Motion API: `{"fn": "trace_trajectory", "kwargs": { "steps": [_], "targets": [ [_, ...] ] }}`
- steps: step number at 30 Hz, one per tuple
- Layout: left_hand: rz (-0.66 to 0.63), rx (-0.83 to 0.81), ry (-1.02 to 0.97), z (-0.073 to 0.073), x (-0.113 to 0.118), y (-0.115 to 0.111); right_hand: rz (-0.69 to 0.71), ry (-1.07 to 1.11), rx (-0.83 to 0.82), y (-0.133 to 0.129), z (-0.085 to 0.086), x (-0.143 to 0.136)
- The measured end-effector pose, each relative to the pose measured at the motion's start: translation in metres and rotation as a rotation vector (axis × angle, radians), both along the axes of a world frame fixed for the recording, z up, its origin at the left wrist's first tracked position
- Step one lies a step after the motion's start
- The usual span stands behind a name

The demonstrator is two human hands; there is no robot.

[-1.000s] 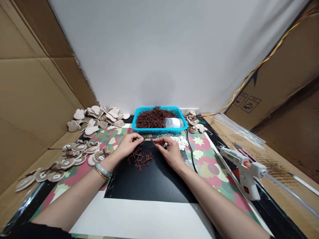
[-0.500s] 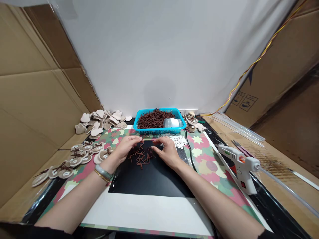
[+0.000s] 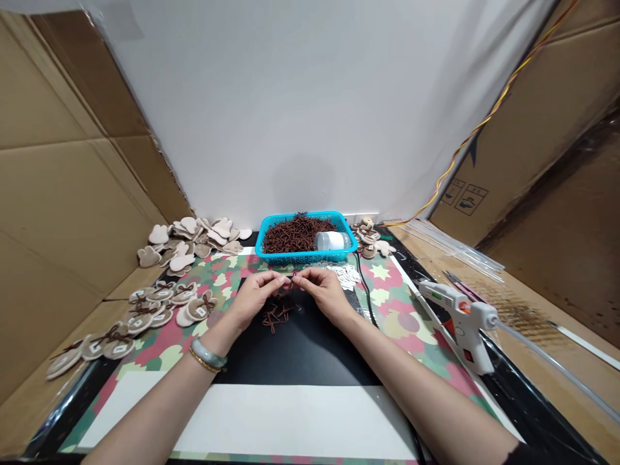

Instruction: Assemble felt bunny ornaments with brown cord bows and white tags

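Bow of thin brown cord (image 3: 293,276), pinched by left hand (image 3: 252,297) and right hand (image 3: 330,296).
Similar bows (image 3: 274,316) lie on flat black sheet (image 3: 305,355).

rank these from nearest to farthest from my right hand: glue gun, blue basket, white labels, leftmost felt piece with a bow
From the right hand:
1. White labels: just beyond it, slightly right
2. Blue basket: behind the work area
3. Glue gun: right side
4. Leftmost felt piece: far left, near corner
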State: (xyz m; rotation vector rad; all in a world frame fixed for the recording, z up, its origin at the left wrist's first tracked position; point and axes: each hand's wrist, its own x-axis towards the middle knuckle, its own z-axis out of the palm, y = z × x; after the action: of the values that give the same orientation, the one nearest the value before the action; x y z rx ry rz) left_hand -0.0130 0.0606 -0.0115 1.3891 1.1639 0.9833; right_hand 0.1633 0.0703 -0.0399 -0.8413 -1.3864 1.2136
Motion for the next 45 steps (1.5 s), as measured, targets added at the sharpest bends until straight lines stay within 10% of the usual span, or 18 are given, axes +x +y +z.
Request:
{"fn": "trace_trajectory", "kwargs": {
  "steps": [33, 45],
  "targets": [
    [0.094, 0.249, 0.126, -0.012, -0.003, -0.012, 0.204, 0.3, -0.342, -0.009, 0.01, -0.002],
    [-0.191, 0.082, -0.262, -0.001, 0.003, -0.019, 0.522, 0.493, -0.531, -0.008, 0.01, 0.006]
  ]
}}
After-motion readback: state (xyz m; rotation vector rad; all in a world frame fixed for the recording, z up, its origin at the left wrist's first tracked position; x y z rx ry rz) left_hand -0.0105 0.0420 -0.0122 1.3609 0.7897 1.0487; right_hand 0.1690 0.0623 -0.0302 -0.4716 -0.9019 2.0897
